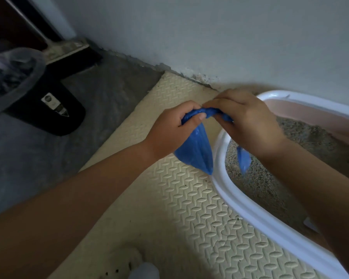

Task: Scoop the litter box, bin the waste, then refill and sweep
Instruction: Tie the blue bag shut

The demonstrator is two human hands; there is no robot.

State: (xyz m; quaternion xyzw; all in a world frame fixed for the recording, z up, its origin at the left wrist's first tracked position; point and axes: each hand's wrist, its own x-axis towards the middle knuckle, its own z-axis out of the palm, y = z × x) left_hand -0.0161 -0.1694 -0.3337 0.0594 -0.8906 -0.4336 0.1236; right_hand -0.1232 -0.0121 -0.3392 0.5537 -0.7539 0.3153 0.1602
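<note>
Both hands meet over the near-left edge of the litter box [250, 210], gripping a small blue bag [195, 152]. The left hand [170, 127] clenches the bag's twisted neck, thumb pressed on top, and the filled body hangs below it, above the mat [189, 218] and just beside the box's white rim. The right hand [248, 121] pinches the other end of the twist, and a loose blue tail dangles under it over the grey litter [256, 178]. Dark specks lie scattered on the cream mat. A lined bin [14, 77] stands well apart at far left on the grey floor [28, 148], near the wall [210, 37].
</note>
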